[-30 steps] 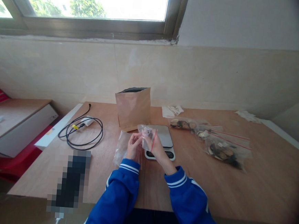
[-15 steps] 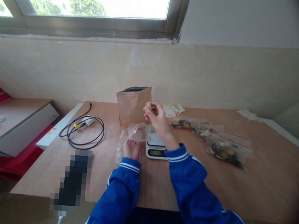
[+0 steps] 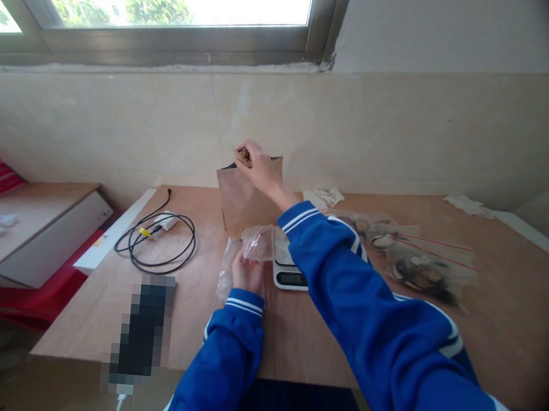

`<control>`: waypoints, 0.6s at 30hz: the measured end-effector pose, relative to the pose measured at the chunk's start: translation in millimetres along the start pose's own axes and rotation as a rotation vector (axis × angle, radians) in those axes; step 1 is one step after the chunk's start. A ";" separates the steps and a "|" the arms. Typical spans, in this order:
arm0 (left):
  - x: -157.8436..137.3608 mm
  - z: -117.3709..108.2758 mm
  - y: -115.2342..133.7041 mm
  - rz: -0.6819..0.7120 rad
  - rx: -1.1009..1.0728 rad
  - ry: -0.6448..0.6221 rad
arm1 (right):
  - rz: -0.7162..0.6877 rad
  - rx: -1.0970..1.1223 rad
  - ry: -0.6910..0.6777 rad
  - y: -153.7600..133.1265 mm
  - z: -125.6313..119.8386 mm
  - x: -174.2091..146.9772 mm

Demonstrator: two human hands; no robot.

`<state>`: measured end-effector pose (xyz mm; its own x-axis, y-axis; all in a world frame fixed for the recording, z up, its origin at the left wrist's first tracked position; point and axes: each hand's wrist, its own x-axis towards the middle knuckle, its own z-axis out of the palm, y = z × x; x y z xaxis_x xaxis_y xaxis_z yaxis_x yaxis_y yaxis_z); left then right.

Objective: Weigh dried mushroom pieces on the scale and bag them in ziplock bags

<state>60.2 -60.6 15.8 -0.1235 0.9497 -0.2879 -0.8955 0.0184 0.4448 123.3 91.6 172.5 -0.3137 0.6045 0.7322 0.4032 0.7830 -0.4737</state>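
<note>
My right hand (image 3: 256, 164) is raised over the mouth of a standing brown paper bag (image 3: 246, 200), its fingers closed on small brown dried pieces (image 3: 244, 157) whose kind I cannot make out. Lower down, my left hand (image 3: 247, 272) grips a clear plastic bag (image 3: 259, 243), held up beside the scale with its mouth toward the right. Under my right forearm stands a white kitchen scale (image 3: 290, 279), partly hidden by the blue sleeve. Another clear plastic bag (image 3: 226, 271) lies flat on the table by my left hand.
Several zip bags of dried brown pieces (image 3: 421, 277) lie at the right. On the left are a coiled black cable (image 3: 130, 254), a white adapter (image 3: 165, 221) and a blurred dark object (image 3: 144, 328). Crumpled white gloves (image 3: 329, 197) lie near the wall.
My right hand has moved up and left, from above the scale to over the paper bag, with the brown pieces in it. My left hand stays with the plastic bag.
</note>
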 end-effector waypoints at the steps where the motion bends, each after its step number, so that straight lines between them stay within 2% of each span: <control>1: 0.6 -0.7 -0.5 -0.011 0.010 -0.010 | -0.002 -0.006 -0.023 -0.9 -1.0 -1.5; 4: 2.9 -4.2 -1.5 -0.030 0.021 -0.051 | 0.052 -0.020 -0.087 -5.3 -5.8 -1.9; 9: 7.9 -12.3 -3.0 -0.016 0.032 -0.161 | 0.143 -0.060 -0.090 -16.1 -15.4 -4.2; 13: 11.0 -15.4 -3.8 0.003 0.029 -0.148 | 0.144 -0.114 -0.177 -26.9 -23.5 -9.7; 18: 11.1 -14.9 -3.1 -0.003 0.024 -0.134 | 0.133 -0.160 -0.171 -34.5 -26.7 -13.0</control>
<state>55.2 -54.7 -1.5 -0.0608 0.9829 -0.1740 -0.8850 0.0275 0.4648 136.4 52.9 192.4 -0.3838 0.7274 0.5689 0.5775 0.6698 -0.4668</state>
